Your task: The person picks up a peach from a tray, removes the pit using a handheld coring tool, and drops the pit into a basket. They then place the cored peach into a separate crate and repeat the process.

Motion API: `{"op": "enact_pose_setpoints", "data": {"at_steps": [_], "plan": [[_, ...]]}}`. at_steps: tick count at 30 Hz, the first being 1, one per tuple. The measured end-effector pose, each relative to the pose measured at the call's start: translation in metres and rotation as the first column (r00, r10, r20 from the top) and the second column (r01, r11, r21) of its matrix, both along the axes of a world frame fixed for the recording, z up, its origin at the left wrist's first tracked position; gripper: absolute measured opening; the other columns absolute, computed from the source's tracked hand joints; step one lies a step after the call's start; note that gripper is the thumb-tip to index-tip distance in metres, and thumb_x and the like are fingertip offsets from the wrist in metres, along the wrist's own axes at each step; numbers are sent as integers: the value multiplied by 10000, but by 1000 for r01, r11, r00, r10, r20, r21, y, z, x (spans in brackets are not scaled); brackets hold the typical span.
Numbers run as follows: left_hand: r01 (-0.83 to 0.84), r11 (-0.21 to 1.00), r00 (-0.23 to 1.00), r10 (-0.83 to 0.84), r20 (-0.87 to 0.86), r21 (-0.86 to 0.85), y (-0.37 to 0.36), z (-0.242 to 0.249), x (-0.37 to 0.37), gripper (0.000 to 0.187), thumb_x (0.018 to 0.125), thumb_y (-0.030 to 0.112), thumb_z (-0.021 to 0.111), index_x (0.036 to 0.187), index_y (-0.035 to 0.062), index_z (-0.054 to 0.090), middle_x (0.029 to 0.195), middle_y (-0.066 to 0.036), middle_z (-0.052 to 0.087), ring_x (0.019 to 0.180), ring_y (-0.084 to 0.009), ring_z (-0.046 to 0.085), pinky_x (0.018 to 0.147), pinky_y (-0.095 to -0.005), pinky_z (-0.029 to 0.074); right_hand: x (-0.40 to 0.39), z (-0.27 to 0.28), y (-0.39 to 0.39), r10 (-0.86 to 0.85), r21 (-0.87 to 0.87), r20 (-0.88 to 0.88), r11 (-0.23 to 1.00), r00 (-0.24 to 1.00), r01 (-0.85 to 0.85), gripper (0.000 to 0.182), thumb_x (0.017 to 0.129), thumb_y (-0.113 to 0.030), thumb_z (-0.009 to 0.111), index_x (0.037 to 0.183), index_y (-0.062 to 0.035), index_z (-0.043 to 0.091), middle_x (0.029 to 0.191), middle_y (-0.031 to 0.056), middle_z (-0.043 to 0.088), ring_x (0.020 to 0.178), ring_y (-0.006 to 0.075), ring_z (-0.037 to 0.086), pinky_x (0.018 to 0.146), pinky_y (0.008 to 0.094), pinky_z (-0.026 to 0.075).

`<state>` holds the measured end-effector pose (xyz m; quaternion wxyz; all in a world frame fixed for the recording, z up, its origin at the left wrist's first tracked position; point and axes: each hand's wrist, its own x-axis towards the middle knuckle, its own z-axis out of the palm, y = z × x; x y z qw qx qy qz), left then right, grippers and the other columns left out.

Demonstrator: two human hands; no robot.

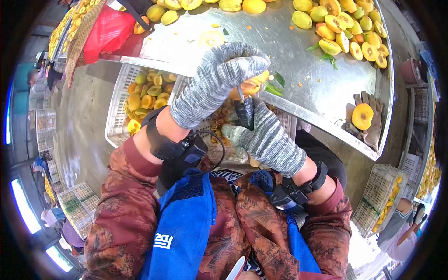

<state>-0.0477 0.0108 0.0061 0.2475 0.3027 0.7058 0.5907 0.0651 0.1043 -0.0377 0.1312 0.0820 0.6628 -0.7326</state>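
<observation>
Gloved in grey knit, my left hand is closed around a yellow peach above the near edge of the metal table. My right hand, in a matching glove, grips a pitting tool by its black-wrapped handle. The tool's thin metal shaft points up and meets the peach; my fingers hide its tip. Below my hands, a white crate with peach scraps is partly covered by my arms.
Halved yellow peaches are heaped at the table's far right. A red plastic bag lies far left. Another crate of peach pieces stands below the table. A brown glove with a peach half lies near the right edge.
</observation>
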Motion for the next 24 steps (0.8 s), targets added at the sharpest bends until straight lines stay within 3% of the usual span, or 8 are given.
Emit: {"op": "enact_pose_setpoints", "data": {"at_steps": [5,12,15,18,20,22,23,24], "plan": [[266,961,733,-149,-664,79,-5,-16,-16,177,803,149,504,945,82,587,915,-112,601,847,-244,584,769,-314,462,3,12,6,-6,76,-71,997,997,11,444,762,-104,631,1114,31,398,874,34,531,749,75,515,630,225,458],[373,923,797,-265,-543,96,-1,-7,-9,188,764,161,556,918,55,577,887,-116,600,793,-241,582,708,-307,476,12,40,29,293,-615,167,777,941,-133,316,773,-225,619,991,-20,517,670,-2,525,507,63,484,435,197,396],[52,950,796,-225,562,307,7,-3,6,318,776,254,551,929,-24,544,865,-141,597,787,-208,587,726,-302,477,15,38,31,254,-690,215,723,943,-37,312,750,-254,642,933,-28,530,631,0,521,470,75,477,420,197,385],[-146,941,895,-5,446,305,7,-19,15,329,818,280,489,961,-11,545,893,-108,597,823,-184,574,746,-299,467,10,42,38,336,-707,166,696,927,-126,311,753,-248,636,942,-24,532,644,10,537,504,74,492,457,204,401],[-247,916,919,118,376,316,4,-27,13,339,839,293,459,977,-4,545,907,-92,597,840,-171,567,756,-298,463,3,44,29,280,-430,169,884,945,-185,344,751,-234,630,990,-16,511,680,20,548,559,102,518,495,242,429],[-103,994,911,108,-398,35,0,-33,4,250,808,196,517,964,2,540,896,-93,595,834,-181,567,754,-295,458,4,22,15,38,538,-424,814,905,218,258,714,-109,619,931,-42,497,746,107,541,632,207,561,481,320,449],[-197,953,978,173,119,231,-4,-39,4,196,758,100,573,933,16,548,877,-87,598,808,-188,571,731,-286,460,3,15,14,41,537,-429,815,902,218,258,714,-109,619,931,-42,497,746,107,541,632,207,561,481,320,449],[-199,952,978,176,114,233,-5,-31,3,196,758,100,573,933,16,548,877,-87,598,808,-188,571,731,-286,460,4,9,14,161,702,-422,681,892,209,284,706,-123,620,949,-46,495,785,120,542,711,235,561,528,339,456]]}}
